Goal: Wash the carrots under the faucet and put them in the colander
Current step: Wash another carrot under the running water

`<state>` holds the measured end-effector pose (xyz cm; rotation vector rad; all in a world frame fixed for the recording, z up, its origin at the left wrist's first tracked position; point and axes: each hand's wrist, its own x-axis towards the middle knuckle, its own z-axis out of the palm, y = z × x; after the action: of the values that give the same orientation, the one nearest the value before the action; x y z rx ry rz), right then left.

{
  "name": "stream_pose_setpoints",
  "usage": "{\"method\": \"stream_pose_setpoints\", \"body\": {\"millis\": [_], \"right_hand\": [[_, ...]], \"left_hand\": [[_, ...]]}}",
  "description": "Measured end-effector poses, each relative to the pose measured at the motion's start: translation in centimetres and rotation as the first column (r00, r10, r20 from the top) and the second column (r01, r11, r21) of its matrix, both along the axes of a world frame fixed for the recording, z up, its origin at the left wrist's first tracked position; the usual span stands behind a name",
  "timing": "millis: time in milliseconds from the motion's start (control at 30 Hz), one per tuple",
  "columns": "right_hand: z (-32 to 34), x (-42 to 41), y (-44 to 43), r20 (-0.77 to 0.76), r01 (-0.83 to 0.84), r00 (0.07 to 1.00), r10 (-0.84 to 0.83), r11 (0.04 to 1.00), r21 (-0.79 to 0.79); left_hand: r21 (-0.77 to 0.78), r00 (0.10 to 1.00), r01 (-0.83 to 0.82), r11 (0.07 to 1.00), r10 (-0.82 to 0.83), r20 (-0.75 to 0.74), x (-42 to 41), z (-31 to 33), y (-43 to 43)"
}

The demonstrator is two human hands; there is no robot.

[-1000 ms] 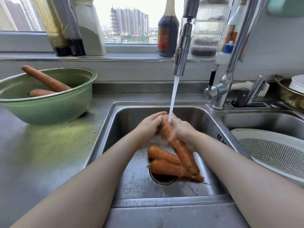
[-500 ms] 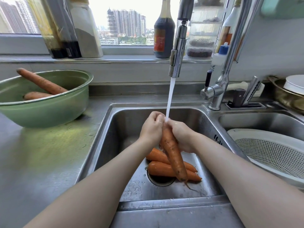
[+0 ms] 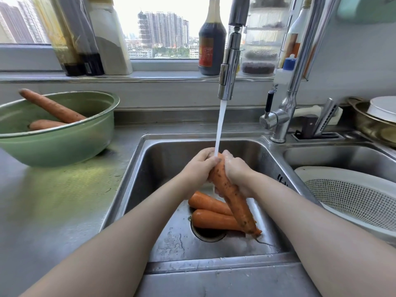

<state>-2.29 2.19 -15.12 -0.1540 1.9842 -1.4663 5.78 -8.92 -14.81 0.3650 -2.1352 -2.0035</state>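
Gripping carrot [image 3: 232, 197] | left hand [image 3: 198, 168], right hand [image 3: 237, 170] | bottle label [image 3: 206, 52] unreadable

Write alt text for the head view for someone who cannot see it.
The left hand and right hand grip a speckled carrot under the faucet stream above a steel sink holding two more carrots. A green bowl with two carrots left, white colander right.

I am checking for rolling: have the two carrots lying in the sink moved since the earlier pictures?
No. The two carrots lie at the same spot by the drain as before.
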Motion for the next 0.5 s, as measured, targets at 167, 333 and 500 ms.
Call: {"method": "stream_pose_setpoints", "body": {"millis": [167,333,500], "right_hand": [[0.3,0.7,0.0,0.060,-0.096,0.993,0.104,0.988,-0.120],[0.4,0.9,0.2,0.102,-0.100,0.987,0.125,0.970,-0.221],[0.3,0.6,0.3,0.154,-0.092,0.979,0.136,0.961,-0.260]], "left_hand": [[-0.112,0.979,-0.202,0.973,0.200,-0.029,-0.4,0.0,0.1],[-0.016,0.998,0.023,1.000,-0.022,0.060,0.1,0.1,-1.4],[0.103,0.993,0.091,0.990,-0.097,0.060,0.1,-0.1,-2.2]]}}
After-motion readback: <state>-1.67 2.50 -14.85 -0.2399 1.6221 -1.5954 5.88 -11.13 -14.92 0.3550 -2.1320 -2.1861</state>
